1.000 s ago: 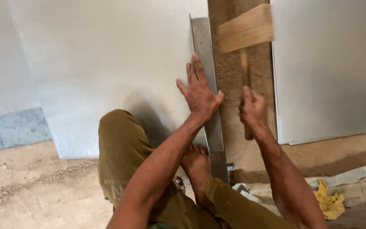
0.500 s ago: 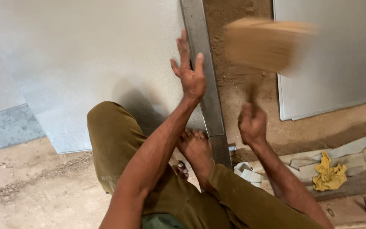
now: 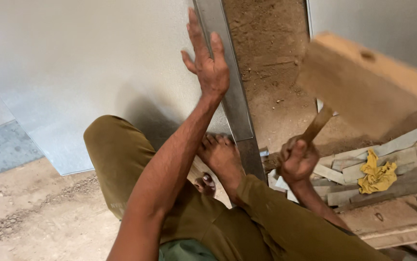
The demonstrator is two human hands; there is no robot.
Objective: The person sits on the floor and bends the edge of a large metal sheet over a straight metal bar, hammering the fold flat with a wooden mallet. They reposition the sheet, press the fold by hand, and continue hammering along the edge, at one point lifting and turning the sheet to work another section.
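- The left hand [image 3: 208,65] is lying open, fingers spread, flat on the pale tile [image 3: 87,72] beside the metal straightedge [image 3: 232,92].
- The right hand [image 3: 297,159] is gripping the handle of a blurred, seemingly wooden mallet [image 3: 363,82], raised over the sand bed [image 3: 271,63].

The single head-worn camera looked steeply down from close above the squatting person's knees, facing forward over the left hand [image 3: 210,67] on the metal straightedge [image 3: 230,87] and the right hand [image 3: 296,162] gripping the wooden mallet [image 3: 363,82], with no second view sharing the scene.
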